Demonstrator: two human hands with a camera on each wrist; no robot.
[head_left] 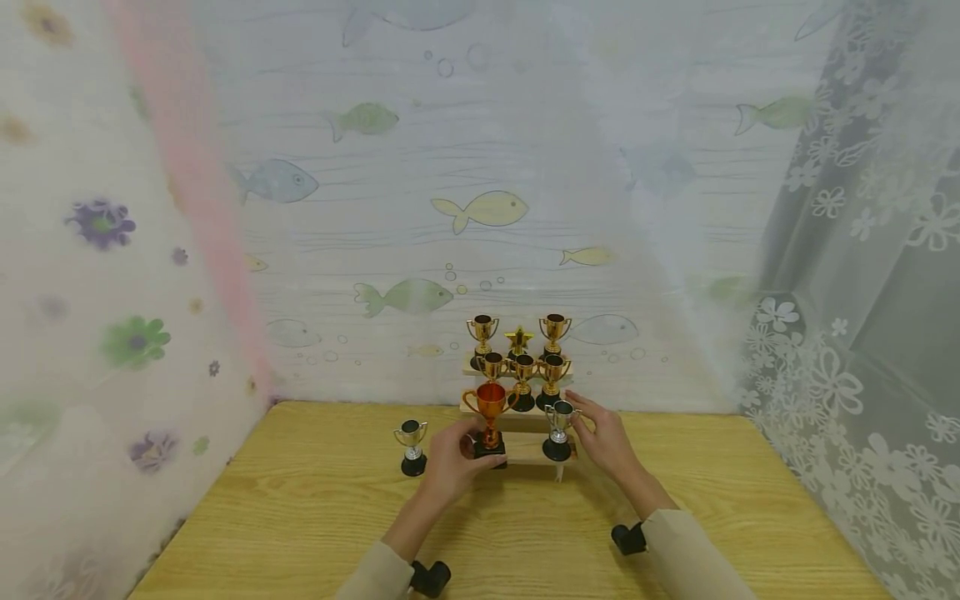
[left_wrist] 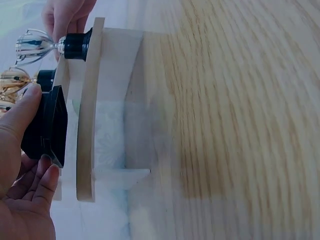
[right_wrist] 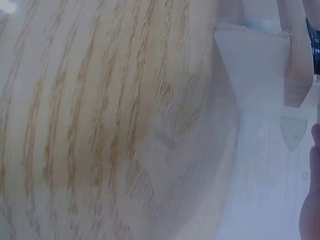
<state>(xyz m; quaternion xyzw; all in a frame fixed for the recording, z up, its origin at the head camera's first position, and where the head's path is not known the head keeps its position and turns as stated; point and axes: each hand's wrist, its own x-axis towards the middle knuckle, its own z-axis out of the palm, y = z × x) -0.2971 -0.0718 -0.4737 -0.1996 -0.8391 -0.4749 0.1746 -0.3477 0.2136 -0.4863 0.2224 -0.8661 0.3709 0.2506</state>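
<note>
My left hand (head_left: 450,461) pinches the black base of an orange-bronze trophy cup (head_left: 491,402) between thumb and fingers. In the left wrist view the underside of that base (left_wrist: 59,127) shows, raised off the stepped wooden stand (left_wrist: 87,125). A silver trophy cup (head_left: 559,425) stands upright on the right of the stand's lowest step. Beside it, my right hand (head_left: 609,442) has its fingers extended near the cup and the stand's right side; whether they touch is unclear. The right wrist view catches only an edge of this hand (right_wrist: 311,195).
Several gold trophy cups (head_left: 551,372) fill the stand's upper steps, with a gold star trophy (head_left: 518,340) in the back row. Another silver trophy cup (head_left: 412,447) stands on the wooden table (head_left: 322,483) to the left. A fish-patterned curtain (head_left: 480,208) hangs behind.
</note>
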